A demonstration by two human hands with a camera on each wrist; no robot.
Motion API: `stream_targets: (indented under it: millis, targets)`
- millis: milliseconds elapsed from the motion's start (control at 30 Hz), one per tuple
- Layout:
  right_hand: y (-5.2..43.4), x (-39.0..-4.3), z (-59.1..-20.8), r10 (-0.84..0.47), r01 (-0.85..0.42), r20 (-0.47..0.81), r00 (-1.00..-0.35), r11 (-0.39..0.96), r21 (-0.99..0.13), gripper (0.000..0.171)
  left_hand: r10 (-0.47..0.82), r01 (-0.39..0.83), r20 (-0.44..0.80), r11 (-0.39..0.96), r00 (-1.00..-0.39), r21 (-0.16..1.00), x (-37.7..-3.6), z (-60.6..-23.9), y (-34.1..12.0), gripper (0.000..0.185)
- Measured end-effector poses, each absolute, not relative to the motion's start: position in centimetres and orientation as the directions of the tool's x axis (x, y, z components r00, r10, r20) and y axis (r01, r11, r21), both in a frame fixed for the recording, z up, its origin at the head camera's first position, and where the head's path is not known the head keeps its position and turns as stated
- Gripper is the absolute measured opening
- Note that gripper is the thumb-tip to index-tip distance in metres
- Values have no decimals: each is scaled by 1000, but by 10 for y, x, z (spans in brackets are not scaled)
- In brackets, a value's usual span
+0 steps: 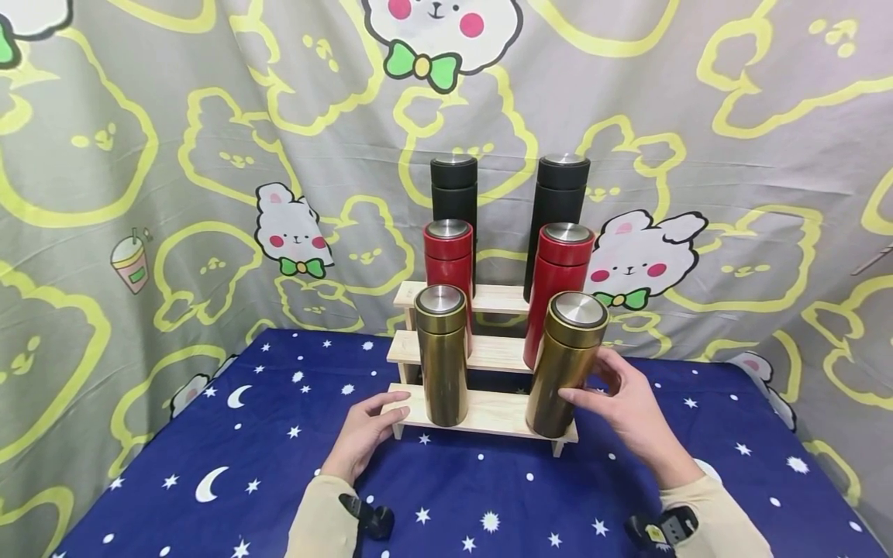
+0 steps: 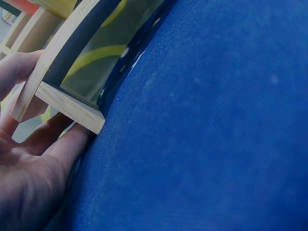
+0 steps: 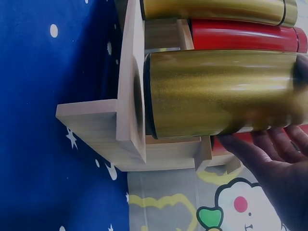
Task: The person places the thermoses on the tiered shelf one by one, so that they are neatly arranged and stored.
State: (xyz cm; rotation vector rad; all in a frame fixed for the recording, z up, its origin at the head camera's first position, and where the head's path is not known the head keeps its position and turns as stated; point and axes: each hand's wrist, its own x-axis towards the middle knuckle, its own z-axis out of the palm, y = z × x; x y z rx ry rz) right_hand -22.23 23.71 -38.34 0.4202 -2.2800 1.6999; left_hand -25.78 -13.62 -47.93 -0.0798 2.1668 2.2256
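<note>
A three-step wooden stand (image 1: 497, 411) bears several upright thermos flasks. My right hand (image 1: 625, 403) holds the right gold thermos flask (image 1: 561, 380) from its right side, thumb in front and fingers behind. That flask stands at the right end of the lowest step; in the right wrist view its base is at the board. The left gold thermos flask (image 1: 444, 372) stands on the same step, untouched. At the stand's left end, my left hand (image 1: 366, 434) grips the board's edge; the left wrist view shows its thumb at the board and fingers around the wooden leg (image 2: 72, 108).
On the middle step stand two red thermos flasks, left (image 1: 449, 260) and right (image 1: 558, 271). Behind them on the top step are two black ones, left (image 1: 454, 198) and right (image 1: 558, 203). A blue starry cloth (image 1: 293, 473) covers the table; a patterned curtain (image 1: 209, 155) hangs behind.
</note>
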Motion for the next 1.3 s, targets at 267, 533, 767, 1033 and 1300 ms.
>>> stream_targets:
  millis: [267,533,767,1033,1300]
  targets:
    - [234,-225,-387,-54,-349,349,-936,292,-890,57,-10,-60,-60,-21,-998,998,-258,-481,-136,34]
    - [235,-225,-386,-62,-316,313,-948,304,-898,59,-13,-58,-58,-25,-998,998,-257,-480,-135,34]
    - [236,-227,-389,-69,-331,326,-943,305,-893,57,-8,-57,-57,-55,-998,997,-256,-479,-136,34]
    - [240,-226,-391,-94,-363,351,-932,246,-899,56,0,-57,-57,-51,-998,997,-258,-480,-133,35]
    - [249,-216,-394,-35,-338,359,-932,438,-833,40,-9,-48,-48,9,-999,999,-262,-478,-133,32]
